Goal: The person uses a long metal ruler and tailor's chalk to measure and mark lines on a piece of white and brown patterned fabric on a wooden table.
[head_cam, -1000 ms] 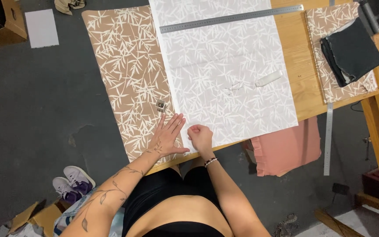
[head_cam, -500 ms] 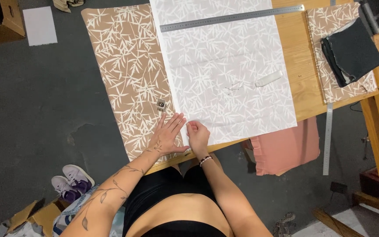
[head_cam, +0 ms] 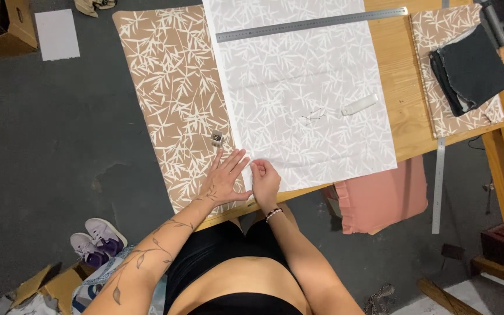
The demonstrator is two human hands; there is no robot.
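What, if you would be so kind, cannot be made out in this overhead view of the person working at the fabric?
- Right hand: curled at the white sheet's edge; anything in its grip is hidden by the fingers.
- Small metal object near the left hand: too small to identify.
- Brown leaf-print fabric: partly covered by the sheet, cut off at the top edge.

The white translucent sheet of pattern paper (head_cam: 298, 99) and the brown leaf-print fabric (head_cam: 170, 87) under it both run off the top edge. What the curled right hand (head_cam: 265, 182) pinches is too small to tell. The small metal object (head_cam: 217, 137) beside the flat left hand (head_cam: 224, 177) is too tiny to identify. The wooden table (head_cam: 401, 87) hides most of the pink cloth (head_cam: 383, 198).
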